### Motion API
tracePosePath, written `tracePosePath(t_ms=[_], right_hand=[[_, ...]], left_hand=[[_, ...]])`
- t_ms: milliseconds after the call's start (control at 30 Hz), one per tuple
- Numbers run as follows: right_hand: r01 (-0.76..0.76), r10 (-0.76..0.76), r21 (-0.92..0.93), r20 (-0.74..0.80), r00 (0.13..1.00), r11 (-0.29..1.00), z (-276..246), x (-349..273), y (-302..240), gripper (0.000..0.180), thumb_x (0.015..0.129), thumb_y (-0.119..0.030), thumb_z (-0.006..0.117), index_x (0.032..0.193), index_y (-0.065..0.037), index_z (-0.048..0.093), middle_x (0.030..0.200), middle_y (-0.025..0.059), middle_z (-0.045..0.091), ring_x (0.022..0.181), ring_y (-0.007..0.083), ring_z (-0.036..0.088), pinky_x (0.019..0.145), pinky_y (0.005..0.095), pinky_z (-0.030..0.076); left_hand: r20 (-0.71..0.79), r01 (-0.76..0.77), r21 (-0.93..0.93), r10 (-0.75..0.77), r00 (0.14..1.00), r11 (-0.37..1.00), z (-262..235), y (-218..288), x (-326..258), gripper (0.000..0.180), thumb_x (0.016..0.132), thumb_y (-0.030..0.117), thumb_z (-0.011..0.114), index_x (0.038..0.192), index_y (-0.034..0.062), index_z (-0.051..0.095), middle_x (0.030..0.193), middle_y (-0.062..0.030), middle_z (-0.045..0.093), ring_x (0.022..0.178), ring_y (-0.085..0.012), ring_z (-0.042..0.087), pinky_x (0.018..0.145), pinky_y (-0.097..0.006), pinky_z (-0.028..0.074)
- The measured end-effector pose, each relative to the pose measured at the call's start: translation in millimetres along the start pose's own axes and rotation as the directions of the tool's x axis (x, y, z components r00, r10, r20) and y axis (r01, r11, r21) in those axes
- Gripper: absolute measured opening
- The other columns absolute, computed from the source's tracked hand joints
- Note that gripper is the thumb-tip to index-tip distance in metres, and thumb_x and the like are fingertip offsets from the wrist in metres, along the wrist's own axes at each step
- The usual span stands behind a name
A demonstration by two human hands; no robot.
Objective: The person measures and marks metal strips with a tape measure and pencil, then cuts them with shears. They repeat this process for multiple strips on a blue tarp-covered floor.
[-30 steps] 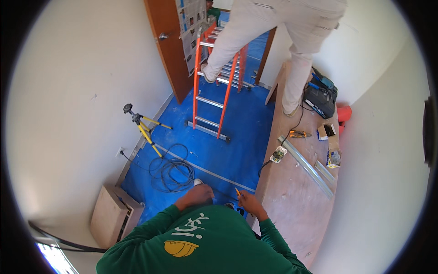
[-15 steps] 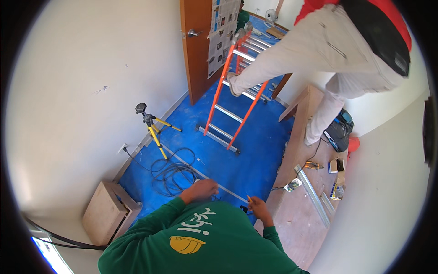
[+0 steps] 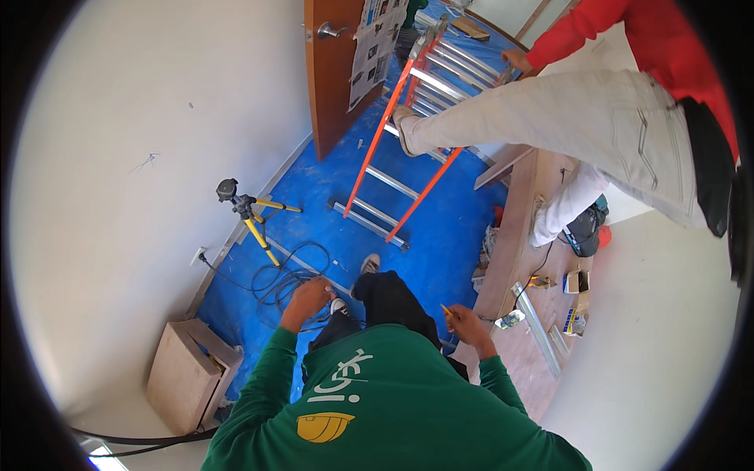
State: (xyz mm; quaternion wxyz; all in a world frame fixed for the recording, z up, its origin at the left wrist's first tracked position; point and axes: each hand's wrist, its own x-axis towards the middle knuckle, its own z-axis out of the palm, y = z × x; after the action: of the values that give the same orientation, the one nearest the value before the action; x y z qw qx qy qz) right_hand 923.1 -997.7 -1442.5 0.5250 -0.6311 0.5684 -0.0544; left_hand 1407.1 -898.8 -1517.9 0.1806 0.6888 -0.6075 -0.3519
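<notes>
My right hand [image 3: 470,328] is closed around a slim orange-yellow pencil [image 3: 447,311], whose end sticks out past the fingers. It is held out ahead of my body on the right, beside the wooden bench. My left hand [image 3: 309,301], its fingers curled together, is over the coiled black cable [image 3: 271,292] on the floor; whatever it might hold is too small to make out. Both arms are in green sleeves. Below me show my dark trousers and shoes [image 3: 369,264] on the blue floor sheet [image 3: 424,271].
An orange ladder [image 3: 404,192] stands ahead; a person in red has one foot on it and one on the bench [image 3: 510,228]. A yellow-legged tripod [image 3: 255,228] is left, near a wooden box [image 3: 182,378]. Metal channels [image 3: 538,330], pliers [image 3: 540,281] and a bag [image 3: 583,231] lie on the bench.
Both hands have moved apart, the left one leftward and up, the right one rightward and up with the pencil. My legs have come into view. The person in red now has a hand on the ladder.
</notes>
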Motion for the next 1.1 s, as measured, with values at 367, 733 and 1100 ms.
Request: tracePosePath(t_ms=[367, 733, 1100], right_hand=[[0.159, -0.163, 0.057, 0.063, 0.985, 0.986, -41.2, 227.8, -155.2, 0.020, 0.106, -0.019, 0.065, 0.116, -0.003, 0.071, 0.087, 0.0085, 0.069, 0.078, 0.0170, 0.068, 0.074, 0.0378, 0.056], [0.481, -0.487, 0.128, 0.017, 0.873, 0.867, -107.5, 360.0, -359.1, 0.024, 0.106, -0.014, 0.070, 0.123, 0.002, 0.070, 0.094, 0.0080, 0.067, 0.086, 0.0121, 0.058, 0.078, 0.0310, 0.050], [0.470, -0.506, -0.273, -0.708, 0.492, 0.839, -258.5, 456.0, -447.3, 0.017, 0.106, -0.016, 0.068, 0.114, -0.003, 0.073, 0.089, 0.0186, 0.070, 0.073, 0.0332, 0.068, 0.069, 0.0420, 0.054]], left_hand=[[0.279, 0.070, -0.117, -0.035, 0.960, 0.991, -56.9, 16.8, 146.3, 0.036, 0.100, 0.034, 0.073, 0.119, 0.0037, 0.074, 0.117, -0.0214, 0.076, 0.106, -0.0399, 0.074, 0.092, -0.050, 0.057], [-0.346, -0.319, 0.079, 0.326, 0.880, 0.944, -388.6, 191.2, 400.3, 0.029, 0.102, 0.012, 0.073, 0.130, 0.0039, 0.069, 0.121, -0.0152, 0.075, 0.111, -0.0309, 0.076, 0.094, -0.041, 0.060], [-0.374, -0.500, 0.011, 0.467, 0.801, 0.866, -556.2, 251.6, 589.3, 0.034, 0.106, 0.017, 0.072, 0.137, 0.0034, 0.069, 0.114, -0.0083, 0.076, 0.109, -0.0178, 0.070, 0.097, -0.034, 0.056]])
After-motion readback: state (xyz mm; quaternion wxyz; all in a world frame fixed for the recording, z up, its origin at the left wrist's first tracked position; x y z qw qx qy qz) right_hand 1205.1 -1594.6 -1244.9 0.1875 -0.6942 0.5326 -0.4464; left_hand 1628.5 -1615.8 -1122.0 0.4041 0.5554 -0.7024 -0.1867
